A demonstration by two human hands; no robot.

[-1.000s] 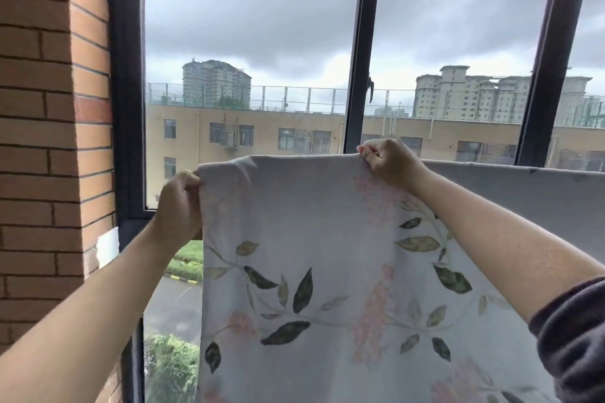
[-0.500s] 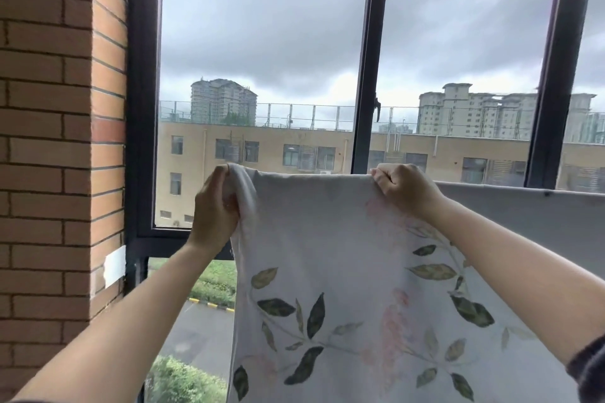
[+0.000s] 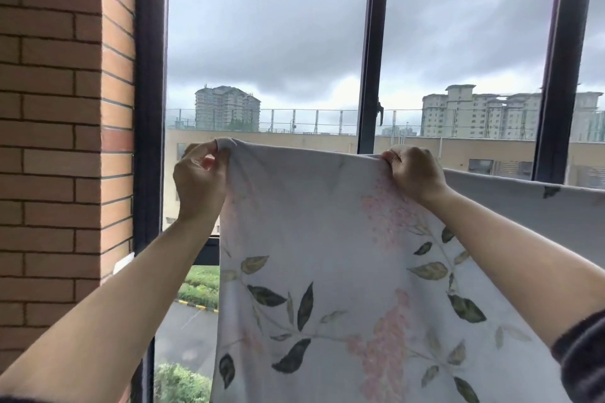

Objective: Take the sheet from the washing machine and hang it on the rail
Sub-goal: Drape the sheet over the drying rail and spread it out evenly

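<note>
A pale grey sheet printed with green leaves and pink blossoms hangs in front of the window, its top fold running level from left to right. My left hand pinches the sheet's upper left corner between thumb and fingers. My right hand grips the top fold further right, fingers curled over the edge. The sheet carries on to the right as a plain grey band. The rail itself is hidden under the fabric.
A brick wall stands close on the left beside the dark window frame. Two dark mullions divide the glass. Outside are buildings, a road and greenery far below.
My left hand has slid right along the top edge and now pinches the corner, which is bunched up. The right hand keeps its grip. The view has tilted upward a little.
</note>
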